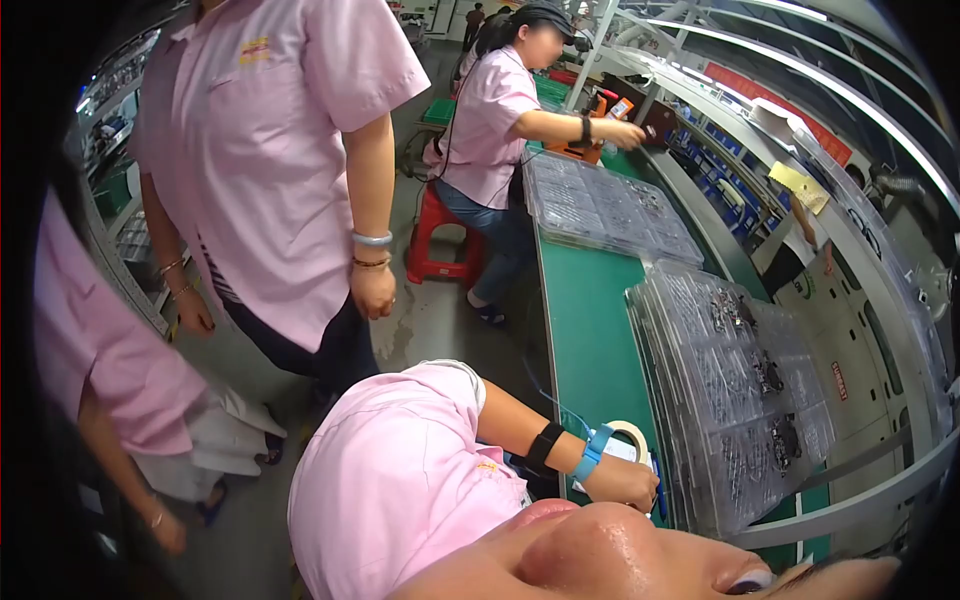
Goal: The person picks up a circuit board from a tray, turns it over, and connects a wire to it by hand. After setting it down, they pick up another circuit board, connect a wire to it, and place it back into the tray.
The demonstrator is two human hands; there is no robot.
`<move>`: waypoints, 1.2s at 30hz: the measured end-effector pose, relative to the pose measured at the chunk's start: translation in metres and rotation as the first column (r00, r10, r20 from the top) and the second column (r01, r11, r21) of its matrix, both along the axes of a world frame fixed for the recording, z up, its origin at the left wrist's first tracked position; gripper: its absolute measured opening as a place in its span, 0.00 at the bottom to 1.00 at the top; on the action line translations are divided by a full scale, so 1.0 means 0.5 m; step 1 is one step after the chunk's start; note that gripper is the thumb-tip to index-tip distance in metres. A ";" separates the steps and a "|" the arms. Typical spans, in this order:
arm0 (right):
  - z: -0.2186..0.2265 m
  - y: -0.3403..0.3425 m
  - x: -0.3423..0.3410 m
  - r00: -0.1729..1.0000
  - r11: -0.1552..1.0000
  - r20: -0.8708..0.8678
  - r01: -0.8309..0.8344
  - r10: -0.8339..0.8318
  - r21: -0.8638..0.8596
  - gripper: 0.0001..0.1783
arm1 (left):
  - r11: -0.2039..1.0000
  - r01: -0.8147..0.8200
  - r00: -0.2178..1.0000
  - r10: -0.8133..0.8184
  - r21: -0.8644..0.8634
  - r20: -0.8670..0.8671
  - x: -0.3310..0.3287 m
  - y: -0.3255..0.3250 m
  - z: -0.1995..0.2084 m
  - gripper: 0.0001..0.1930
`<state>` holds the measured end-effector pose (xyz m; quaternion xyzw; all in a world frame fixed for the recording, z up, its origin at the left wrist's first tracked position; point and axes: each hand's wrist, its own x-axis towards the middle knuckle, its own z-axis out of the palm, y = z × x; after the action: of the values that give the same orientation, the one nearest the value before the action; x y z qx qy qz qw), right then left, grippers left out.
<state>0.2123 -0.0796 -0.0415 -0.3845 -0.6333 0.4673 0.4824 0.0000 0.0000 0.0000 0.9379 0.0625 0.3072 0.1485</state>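
Note:
My left hand (622, 486) rests low over the green workbench (592, 345), beside the near stack of clear plastic trays (690, 420). Its fingers are curled closed; what they hold, if anything, is hidden. A slim blue pen-like thing (661, 488) stands right against the fingertips. Around this wrist sits a light blue strap (593, 453) with a thin cord, and a black band (545, 443) lies higher on the forearm. Just beyond the hand is a cream roll of tape (640, 434). The trays carry many small parts and dark tangled pieces. My right hand is out of view.
Farther along the bench, a co-worker on a red stool (440, 240) reaches over another tray stack (610, 205). Two more people in pink shirts stand in the aisle to the left. A metal frame (870, 490) borders the right, with blue bins (730, 180) behind.

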 end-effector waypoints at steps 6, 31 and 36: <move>0.039 -0.060 -0.037 0.917 0.918 -0.008 0.398 -0.398 0.002 0.08 | 0.891 0.143 0.979 -0.193 -0.431 -0.073 0.017 -0.026 -0.021 0.05; 0.077 0.005 0.001 0.666 0.945 -0.672 0.199 -0.325 -0.260 0.06 | -0.206 0.148 0.903 -0.370 -0.967 0.217 0.061 0.152 0.021 0.14; 0.058 0.014 0.018 0.900 0.927 -0.349 0.335 -0.261 0.170 0.06 | -0.218 0.289 0.861 -0.366 -0.932 0.353 0.067 0.153 -0.004 0.15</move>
<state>0.2214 -0.0724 -0.0125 -0.3390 -0.5287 0.3683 0.6855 0.0337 0.0764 -0.0022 0.5011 0.0229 0.0823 0.8612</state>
